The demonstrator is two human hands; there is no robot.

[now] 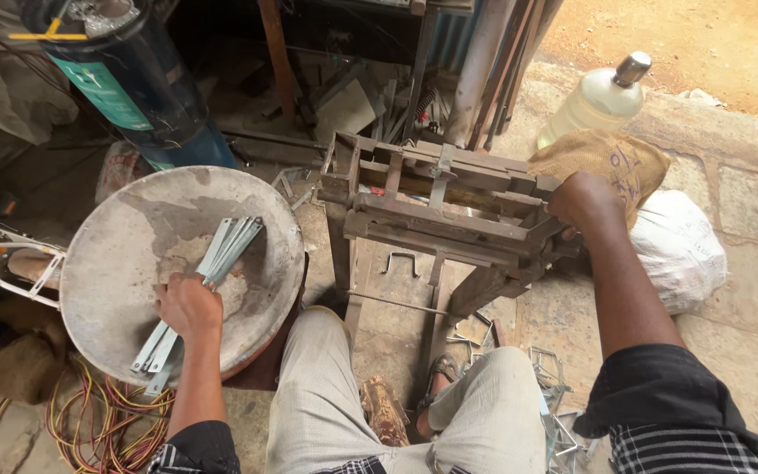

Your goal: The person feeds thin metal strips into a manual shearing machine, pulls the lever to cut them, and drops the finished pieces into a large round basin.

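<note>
Your left hand point(189, 307) lies on the round metal pan point(116, 263), fingers curled down onto a bundle of flat metal strips point(221, 254); the bundle's long axis runs from the pan's near rim, under your hand, up and away toward the rusty iron press frame point(436, 211). Your right hand point(582, 200) is well apart from the pan, on the far side of the frame, fingers closed around the frame's end beside a burlap sack point(616, 158). The left hand alone is at the strips.
</note>
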